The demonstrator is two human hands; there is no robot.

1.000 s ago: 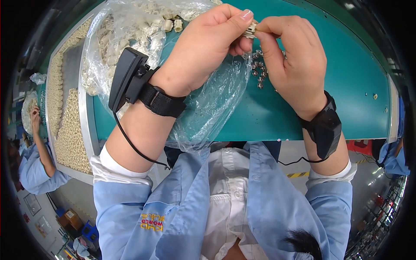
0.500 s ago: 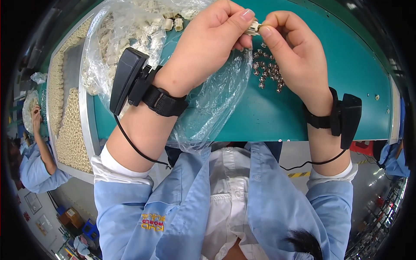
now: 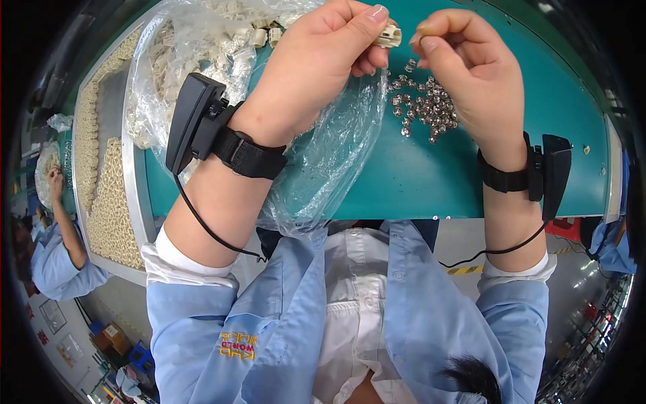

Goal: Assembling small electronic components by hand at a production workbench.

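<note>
My left hand pinches a small cream plastic housing between thumb and fingers, above the green tabletop. A slotted end of the housing sticks out to the right. Just right of it, apart from it, my right hand has its thumb and forefinger drawn together in a pinch; whatever may be between the tips is too small to make out. Under and beside the right hand lies a loose pile of small shiny metal pieces. Partly behind my left hand and arm, a clear plastic bag spreads out, holding many cream housings.
A metal-edged tray with rows of cream parts stands at the left. Two housings lie at the bag's opening. A few tiny pieces sit near the table's right end. Another person's arm shows at far left.
My right hand has pulled away to the right from the cream housing it was touching. My left hand still grips the housing and has shifted slightly left.
</note>
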